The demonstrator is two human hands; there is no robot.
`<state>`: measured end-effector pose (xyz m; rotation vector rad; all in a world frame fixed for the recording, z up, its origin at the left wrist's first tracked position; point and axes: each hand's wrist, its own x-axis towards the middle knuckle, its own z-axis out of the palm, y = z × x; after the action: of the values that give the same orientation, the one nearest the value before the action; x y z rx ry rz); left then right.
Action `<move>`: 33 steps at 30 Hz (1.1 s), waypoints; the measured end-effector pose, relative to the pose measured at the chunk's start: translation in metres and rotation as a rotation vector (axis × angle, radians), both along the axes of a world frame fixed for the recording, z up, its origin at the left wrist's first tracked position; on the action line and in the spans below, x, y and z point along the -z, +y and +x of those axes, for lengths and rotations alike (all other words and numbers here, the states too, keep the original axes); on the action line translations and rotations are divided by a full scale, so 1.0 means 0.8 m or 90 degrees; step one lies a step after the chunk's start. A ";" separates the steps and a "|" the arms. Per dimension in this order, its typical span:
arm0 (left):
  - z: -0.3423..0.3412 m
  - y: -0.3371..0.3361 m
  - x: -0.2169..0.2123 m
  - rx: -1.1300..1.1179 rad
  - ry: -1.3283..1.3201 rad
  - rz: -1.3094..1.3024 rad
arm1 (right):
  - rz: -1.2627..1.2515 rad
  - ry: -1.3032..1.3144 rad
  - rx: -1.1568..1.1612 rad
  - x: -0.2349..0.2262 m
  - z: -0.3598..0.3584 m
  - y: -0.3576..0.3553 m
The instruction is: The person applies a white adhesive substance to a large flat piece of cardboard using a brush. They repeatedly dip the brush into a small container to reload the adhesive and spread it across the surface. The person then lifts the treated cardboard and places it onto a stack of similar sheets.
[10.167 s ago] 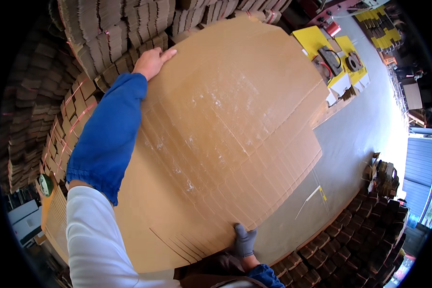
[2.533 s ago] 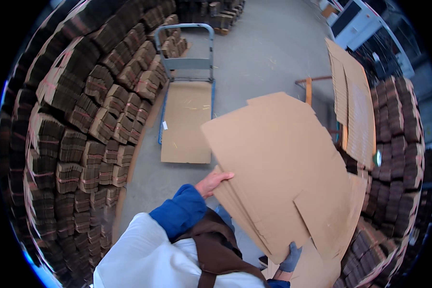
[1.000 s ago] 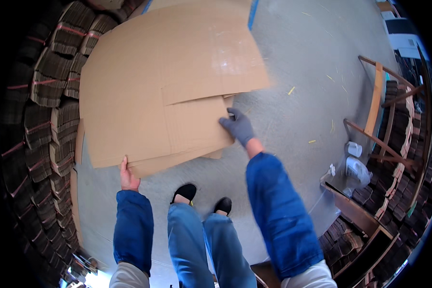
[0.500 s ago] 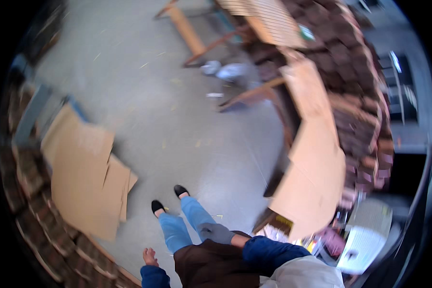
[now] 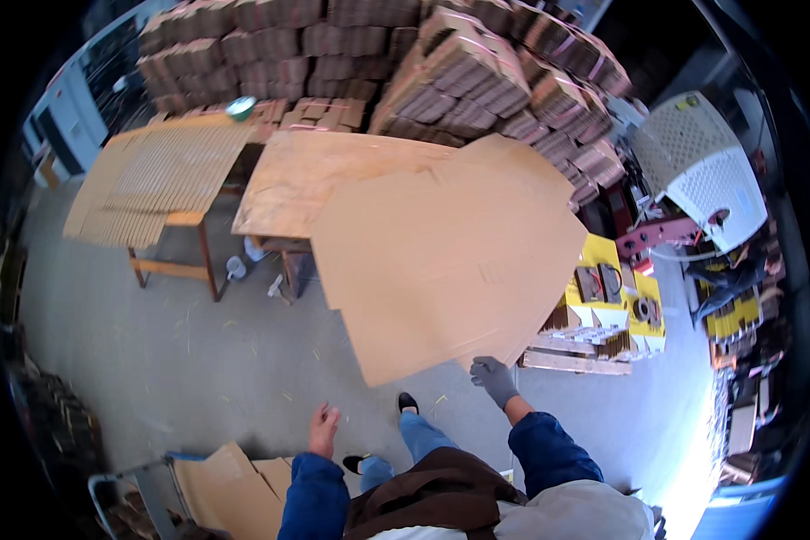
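Note:
A large flat cardboard sheet (image 5: 441,261) lies across the wooden-topped table (image 5: 297,189), its near corner hanging past the edge. My right hand (image 5: 493,380), in a grey glove, is raised close to the sheet's near edge, its fingers loosely bent. Whether it touches the cardboard cannot be made out; nothing shows in its grasp. To the left, my bare left hand (image 5: 323,428) is held over the floor in front of me, fingers half curled and apart, with nothing in it.
A slatted cardboard stack (image 5: 157,175) lies on a table at left, with a green round container (image 5: 240,109) behind. Bundled cardboard stacks (image 5: 459,76) rise at the back. Yellow-and-white boxes (image 5: 598,315) stand on a pallet (image 5: 576,362) at right, near a white perforated machine cover (image 5: 711,193). More cardboard (image 5: 225,495) lies near-left.
My view has swung round to the right, toward the table with the cardboard sheet. My right hand has come away from my thigh and forward; my left hand is further forward too.

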<state>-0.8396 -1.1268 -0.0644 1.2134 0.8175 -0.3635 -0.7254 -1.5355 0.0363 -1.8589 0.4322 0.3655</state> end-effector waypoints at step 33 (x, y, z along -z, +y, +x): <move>-0.286 -0.063 -0.155 -0.535 -0.238 -0.219 | 0.093 -0.106 -0.794 -0.109 0.081 0.229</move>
<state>-1.0686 -1.1773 0.0593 0.5125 0.8193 0.3901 -0.6604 -1.3522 0.1238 -1.7883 -0.9143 1.0094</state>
